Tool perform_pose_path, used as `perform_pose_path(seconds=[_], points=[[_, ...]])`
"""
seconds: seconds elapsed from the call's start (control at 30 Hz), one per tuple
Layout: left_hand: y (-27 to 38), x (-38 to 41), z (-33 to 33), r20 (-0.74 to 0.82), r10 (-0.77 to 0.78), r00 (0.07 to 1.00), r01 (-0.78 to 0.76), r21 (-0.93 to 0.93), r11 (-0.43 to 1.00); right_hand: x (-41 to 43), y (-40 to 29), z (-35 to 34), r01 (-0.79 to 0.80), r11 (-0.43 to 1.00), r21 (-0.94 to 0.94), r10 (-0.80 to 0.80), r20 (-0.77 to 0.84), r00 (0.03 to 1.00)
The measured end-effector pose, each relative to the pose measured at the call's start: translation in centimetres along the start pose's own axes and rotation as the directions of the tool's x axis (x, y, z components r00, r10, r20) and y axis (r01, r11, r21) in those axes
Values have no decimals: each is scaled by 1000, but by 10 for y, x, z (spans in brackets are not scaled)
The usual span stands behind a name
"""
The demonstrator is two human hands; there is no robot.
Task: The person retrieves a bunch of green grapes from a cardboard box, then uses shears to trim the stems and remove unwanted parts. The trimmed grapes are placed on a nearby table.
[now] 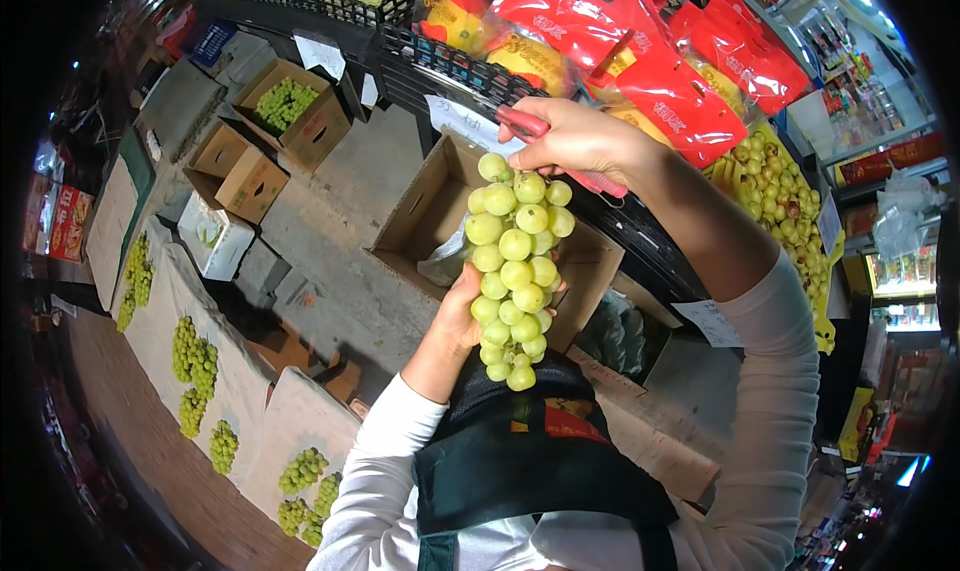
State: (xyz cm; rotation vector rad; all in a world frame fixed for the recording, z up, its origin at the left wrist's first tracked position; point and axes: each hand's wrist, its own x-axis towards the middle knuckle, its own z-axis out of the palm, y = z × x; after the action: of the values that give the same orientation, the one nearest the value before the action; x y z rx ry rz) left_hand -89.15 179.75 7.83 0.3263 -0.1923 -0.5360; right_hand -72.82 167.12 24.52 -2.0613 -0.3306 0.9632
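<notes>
A long bunch of green grapes (517,271) hangs in front of me, above an open cardboard box (420,203). My left hand (459,312) supports the bunch from behind and its left side, with fingertips showing at its right edge. At the top of the bunch is my right hand (577,139), its fingers closed around a red-handled tool (525,123), probably snips; its blades are hidden. The right fingertips meet the stem area, but whether they pinch the stem I cannot tell. A pale wrapping (448,254) lies inside the box.
Bagged fruit with red labels (559,19) fills black crates at the top. Loose fruit (780,196) lies at right. Grape bunches rest on a cloth-covered table (251,391) at left. Another cardboard box (319,132) holds grapes. Dark bags (615,334) sit in a box beside me.
</notes>
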Motion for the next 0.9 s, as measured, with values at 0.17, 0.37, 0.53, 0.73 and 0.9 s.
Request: perform_pose_path(seconds=[0.17, 0.37, 0.53, 0.73, 0.9], points=[[-10, 3, -4, 248, 57, 967, 107, -598, 795, -16, 25, -6, 346, 905, -248, -405, -249, 880], [1, 3, -12, 303, 55, 951, 157, -631, 760, -71, 28, 8, 357, 793, -494, -572, -399, 717], [11, -2, 5, 74, -55, 996, 85, -505, 859, -92, 55, -5, 215, 396, -893, -855, -274, 439], [5, -4, -14, 322, 8, 947, 173, -531, 829, -108, 68, -16, 4, 231, -973, -868, -204, 452], [7, -13, -16, 208, -107, 972, 202, -514, 834, -129, 81, -13, -81, 164, -983, -834, -182, 521]])
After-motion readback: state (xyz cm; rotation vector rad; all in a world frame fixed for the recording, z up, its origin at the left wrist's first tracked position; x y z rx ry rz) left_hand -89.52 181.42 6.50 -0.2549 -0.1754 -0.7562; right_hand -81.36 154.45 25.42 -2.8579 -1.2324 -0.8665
